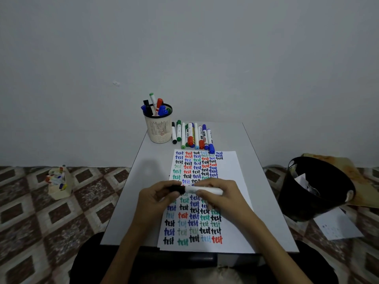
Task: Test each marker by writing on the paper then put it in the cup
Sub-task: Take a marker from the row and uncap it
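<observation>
Black cap (176,189) is pinched by the left hand (155,198), the right hand (220,198) fingers (211,183) grasp the white marker (205,190) over the paper (229,165); cap travel should run straight along the barrel.

Cup (159,128) left of markers (192,136)

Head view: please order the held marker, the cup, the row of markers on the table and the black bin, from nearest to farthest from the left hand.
1. The marker: gripped by the left hand, over the paper.
2. The cup at the far left of the table, and the row of markers beside it: too close to call.
3. The black bin: on the floor, to the right.
</observation>
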Available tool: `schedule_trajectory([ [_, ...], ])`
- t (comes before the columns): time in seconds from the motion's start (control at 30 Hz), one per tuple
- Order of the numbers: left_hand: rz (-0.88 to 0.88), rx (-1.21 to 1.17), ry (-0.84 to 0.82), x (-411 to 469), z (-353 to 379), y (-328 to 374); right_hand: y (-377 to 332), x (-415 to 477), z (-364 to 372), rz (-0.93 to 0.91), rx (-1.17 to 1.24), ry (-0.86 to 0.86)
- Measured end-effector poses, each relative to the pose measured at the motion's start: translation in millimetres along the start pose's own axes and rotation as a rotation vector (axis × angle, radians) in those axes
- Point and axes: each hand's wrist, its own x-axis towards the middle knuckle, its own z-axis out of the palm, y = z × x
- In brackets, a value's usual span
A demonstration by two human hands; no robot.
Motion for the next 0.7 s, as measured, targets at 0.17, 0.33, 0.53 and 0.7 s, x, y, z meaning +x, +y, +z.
schedule_trajectory([
  [0.17, 0.03, 0.092, -0.007, 1.1, 2.0, 2.3, 0.6, 0.4, 3.3, -0.006, -0.098, 0.004],
  [0.33, 0.083, 0.165, -0.004, 2.9, -2.9, 1.3, 0.4, 1.0, 12.2, 0.034, -0.027, 0.04],
  [0.53, 0.121, 0.17, 0.022, 0.0, 1.2, 2.4, -1.2, 0.8, 6.1, 0.038, -0.022, -0.012],
  [0.7, 0.115, 0.087, 0.081, -2.2, 4.2, 5.0, -22.4, 30.8, -2.6, -0.17, -0.646, -0.109],
])
